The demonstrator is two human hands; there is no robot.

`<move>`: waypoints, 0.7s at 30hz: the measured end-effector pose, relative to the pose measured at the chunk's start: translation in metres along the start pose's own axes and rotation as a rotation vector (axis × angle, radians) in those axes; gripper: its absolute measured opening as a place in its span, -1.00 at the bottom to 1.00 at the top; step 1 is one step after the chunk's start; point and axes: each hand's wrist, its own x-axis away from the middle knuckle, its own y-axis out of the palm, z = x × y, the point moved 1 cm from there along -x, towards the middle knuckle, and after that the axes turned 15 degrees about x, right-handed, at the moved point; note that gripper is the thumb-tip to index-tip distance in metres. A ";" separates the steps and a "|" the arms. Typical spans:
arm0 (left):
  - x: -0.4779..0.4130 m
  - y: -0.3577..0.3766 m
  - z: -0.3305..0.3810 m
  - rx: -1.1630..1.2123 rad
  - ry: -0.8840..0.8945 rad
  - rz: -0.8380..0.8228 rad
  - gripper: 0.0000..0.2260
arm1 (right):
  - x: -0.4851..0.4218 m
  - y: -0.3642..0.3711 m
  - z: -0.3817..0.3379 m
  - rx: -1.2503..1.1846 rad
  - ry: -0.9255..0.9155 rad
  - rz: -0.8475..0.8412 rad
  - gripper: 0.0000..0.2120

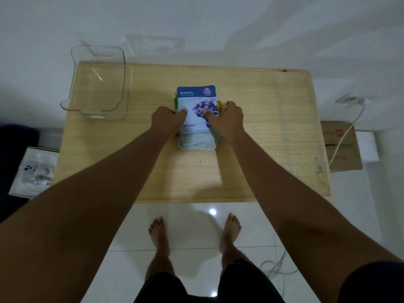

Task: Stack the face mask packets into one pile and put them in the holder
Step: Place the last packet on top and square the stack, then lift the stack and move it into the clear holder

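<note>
A pile of face mask packets (pixel 197 99) lies in the middle of the wooden table (pixel 262 127), with a blue Blueberry packet on top and green and yellow edges showing beneath. My left hand (pixel 167 121) grips the pile's left side, thumb on the top packet. On the right side, my right hand (pixel 227 119) clasps the pile, thumb resting on the blueberry picture. The clear plastic holder (pixel 98 84) stands empty at the table's far left corner, apart from the pile.
The table stands against a white wall. A cardboard box (pixel 341 145) with a white cable (pixel 343 136) sits to the right, a white box (pixel 32 171) on the floor to the left. My bare feet are on the white tiles below the front edge.
</note>
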 end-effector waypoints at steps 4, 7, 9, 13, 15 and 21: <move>-0.007 -0.004 0.011 0.265 -0.249 -0.090 -0.50 | -0.005 0.001 -0.009 -0.075 0.052 -0.097 -0.45; -0.012 -0.007 0.017 0.360 -0.387 -0.181 -0.48 | -0.008 0.000 -0.010 -0.125 0.086 -0.135 -0.62; -0.015 -0.007 0.019 0.371 -0.424 -0.240 -0.49 | -0.010 -0.002 -0.010 -0.163 0.097 -0.158 -0.61; -0.011 0.001 0.022 0.389 -0.441 -0.330 -0.56 | -0.012 -0.007 -0.009 -0.369 0.172 -0.273 -0.59; -0.006 0.004 0.024 0.448 -0.456 -0.334 -0.61 | -0.011 -0.008 -0.006 -0.377 0.173 -0.308 -0.61; 0.000 0.005 0.037 0.568 -0.405 -0.276 -0.74 | -0.004 -0.008 -0.013 -0.506 0.093 -0.326 -0.65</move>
